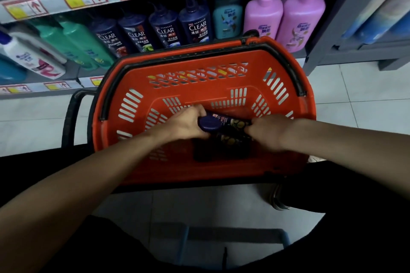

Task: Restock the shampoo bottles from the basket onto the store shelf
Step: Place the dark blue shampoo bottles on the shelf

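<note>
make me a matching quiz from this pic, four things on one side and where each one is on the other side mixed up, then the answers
Things
1. orange basket
2. pink pump bottles
3. green bottles
4. dark blue bottle

Places
A. on the shelf, just left of the CLEAR bottles
B. inside the basket, gripped by the left hand and the right hand
C. in front of the shelf
D. right end of the shelf row

Pairs: 1-C, 2-D, 3-A, 4-B
</note>
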{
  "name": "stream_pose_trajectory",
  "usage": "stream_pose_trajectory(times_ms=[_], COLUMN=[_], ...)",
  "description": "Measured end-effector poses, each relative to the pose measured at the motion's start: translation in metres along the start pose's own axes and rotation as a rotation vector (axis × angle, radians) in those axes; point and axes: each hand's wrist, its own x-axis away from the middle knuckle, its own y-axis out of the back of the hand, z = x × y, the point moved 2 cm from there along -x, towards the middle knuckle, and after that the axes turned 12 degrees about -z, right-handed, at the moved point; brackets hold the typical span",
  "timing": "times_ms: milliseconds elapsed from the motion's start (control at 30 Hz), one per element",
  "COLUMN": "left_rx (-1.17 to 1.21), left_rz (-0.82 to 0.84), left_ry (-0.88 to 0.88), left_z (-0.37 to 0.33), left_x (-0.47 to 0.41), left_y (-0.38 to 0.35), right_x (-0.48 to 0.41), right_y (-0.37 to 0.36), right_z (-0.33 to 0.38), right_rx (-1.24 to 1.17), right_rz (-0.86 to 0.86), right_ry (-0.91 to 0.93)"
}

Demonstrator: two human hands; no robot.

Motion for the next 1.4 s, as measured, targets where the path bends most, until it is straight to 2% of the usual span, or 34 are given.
stream_pose_trajectory(times_ms=[100,400,500,667,800,900,1000,1100,1200,1300,1400], left_rx=[0.212,0.727,0.954,1.314,1.494,1.543,1.527,1.463,1.440,1.388,1.277], left_rz=[-0.133,-0.310,-0.381,-0.420,-0.396,-0.294,-0.115,0.116,0.272,0.226,0.048], left_ry=[0.115,0.280,0.313,0.381,0.483,0.492,0.510,0.548,0.448,0.342,0.265], left_z=[0.011,-0.017,-0.024,-0.024,-0.019,-0.018,-0.028,-0.052,-0.064,-0.068,-0.073], left_x=[0.015,0.056,0.074,0.085,0.078,0.078,0.083,0.092,0.094,0.094,0.094], left_y=[0.012,0.094,0.125,0.137,0.131,0.129,0.126,0.120,0.116,0.118,0.121], right_x=[0.000,-0.010,-0.016,-0.014,-0.011,-0.007,-0.001,0.005,0.010,0.015,0.017], right_y=[0.006,0.034,0.042,0.064,0.073,0.082,0.096,0.109,0.118,0.121,0.122], right_z=[0.003,-0.003,0.001,0.001,-0.013,-0.021,-0.030,-0.031,-0.029,-0.028,-0.029], right_rx=[-0.018,-0.361,-0.684,-1.546,-1.816,-1.975,-2.169,-2.253,-2.302,-2.383,-2.428], right_rz=[0.009,-0.049,-0.082,-0.149,-0.361,-0.519,-0.610,-0.628,-0.614,-0.560,-0.510], right_ry=[-0.014,-0.124,-0.144,-0.268,-0.399,-0.418,-0.364,-0.248,-0.143,-0.103,-0.141])
